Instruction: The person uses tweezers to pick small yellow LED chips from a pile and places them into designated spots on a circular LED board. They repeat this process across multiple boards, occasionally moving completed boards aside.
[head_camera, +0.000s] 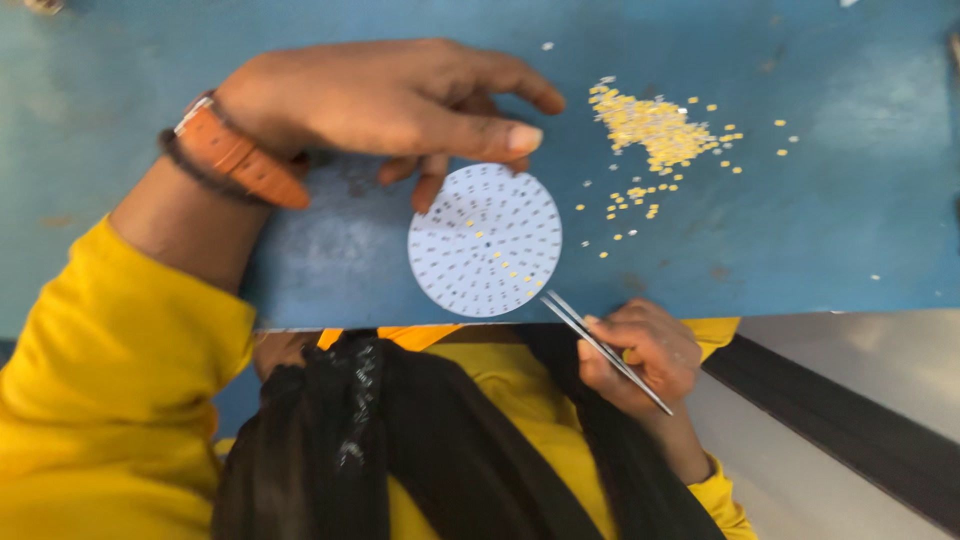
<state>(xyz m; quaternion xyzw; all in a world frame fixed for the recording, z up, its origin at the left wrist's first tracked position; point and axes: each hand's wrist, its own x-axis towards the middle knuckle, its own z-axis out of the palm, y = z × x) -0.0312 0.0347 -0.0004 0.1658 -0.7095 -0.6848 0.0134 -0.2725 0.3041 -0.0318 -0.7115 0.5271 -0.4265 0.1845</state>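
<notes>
Yellow chips (655, 128) are lying loose in a heap on the blue table (850, 200), in no container. Right hand (640, 355) is gripping tweezers (600, 345) at the white disc (485, 240); left hand (385, 100) is steadying its rim, fingers spread. A nudge could be scattering placed chips.

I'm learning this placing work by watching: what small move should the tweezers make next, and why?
Probably swing the tweezers in the right hand up to the yellow chip pile. Their tips sit at the round white board, apparently empty, and most pads remain bare while the left hand steadies its top edge.
</notes>
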